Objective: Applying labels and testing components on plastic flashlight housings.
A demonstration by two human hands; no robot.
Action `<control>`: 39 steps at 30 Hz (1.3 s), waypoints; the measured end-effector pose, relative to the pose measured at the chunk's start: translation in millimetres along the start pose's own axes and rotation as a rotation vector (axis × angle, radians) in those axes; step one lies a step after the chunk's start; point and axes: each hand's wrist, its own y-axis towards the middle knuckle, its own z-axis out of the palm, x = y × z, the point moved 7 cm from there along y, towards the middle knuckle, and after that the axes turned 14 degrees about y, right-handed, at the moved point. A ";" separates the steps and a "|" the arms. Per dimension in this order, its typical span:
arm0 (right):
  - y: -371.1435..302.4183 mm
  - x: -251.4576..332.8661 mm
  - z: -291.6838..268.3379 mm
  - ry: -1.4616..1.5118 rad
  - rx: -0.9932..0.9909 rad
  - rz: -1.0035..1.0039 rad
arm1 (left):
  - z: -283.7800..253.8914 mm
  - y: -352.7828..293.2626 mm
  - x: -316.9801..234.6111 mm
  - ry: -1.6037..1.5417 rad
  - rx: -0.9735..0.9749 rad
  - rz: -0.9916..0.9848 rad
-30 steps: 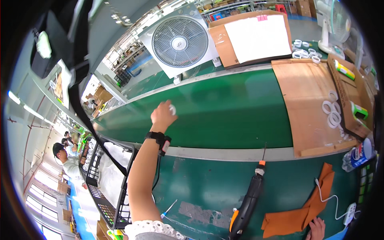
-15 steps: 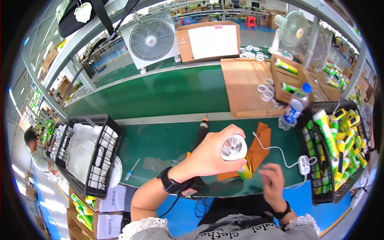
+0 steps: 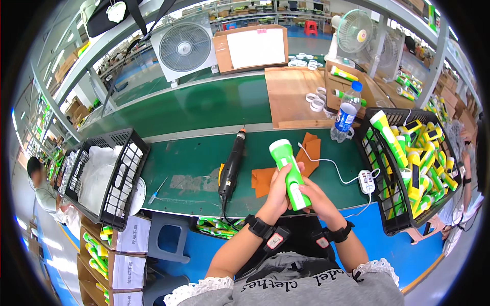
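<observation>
The left hand has its grip closed round the middle of a green and white torch, the thumb laid along the near side of the body and fingertips showing past its far side. The right hand closes on the same torch lower down, near the tail, its thumb pressed on the body; how its other fingers lie behind cannot be told. Neither grip stands open, and the torch fills the space between the two hands. It is held slantwise above the near edge of the green surface, its wide white-rimmed head up and away to the left, its tail toward the person. Behind it an orange cloth lies on the surface, partly covered by the torch and hands. To the left of the cloth lies a black power driver, tip away from the person, and farther left a small screwdriver. To the right a white cable runs to a power strip, with a bottle upright beyond. A black crate full of torches stands at the right, and another crate, lined with white sheeting, at the left
</observation>
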 end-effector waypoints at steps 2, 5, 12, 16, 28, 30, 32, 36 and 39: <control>3.4 19.6 4.5 -0.625 0.001 -0.316 | -1.6 2.2 1.4 -0.004 -0.050 -0.025; -17.6 39.1 20.5 -0.941 -0.130 -0.433 | -4.3 5.3 -3.7 0.215 -0.085 0.048; -41.8 35.2 48.3 -1.550 -0.109 -0.628 | -16.4 12.5 16.0 0.258 -0.097 -0.095; -32.1 32.1 48.4 -1.540 -0.065 -0.574 | -22.5 17.1 22.4 0.337 -0.101 -0.078; -6.0 32.4 29.4 -1.273 -0.059 -0.533 | -21.3 18.5 26.8 0.363 -0.040 -0.006; -13.9 30.9 29.7 -1.230 -0.050 -0.462 | -21.4 16.0 26.7 0.382 -0.067 -0.018; -26.7 34.2 30.2 -1.101 -0.061 -0.553 | -20.2 16.0 24.3 0.401 -0.098 -0.043; -55.3 10.5 19.9 -1.096 -0.033 -0.566 | -17.0 23.3 22.5 0.191 -0.038 -0.176; -77.1 2.9 35.9 -1.234 0.238 -0.957 | -19.2 20.9 12.3 0.206 -0.086 -0.115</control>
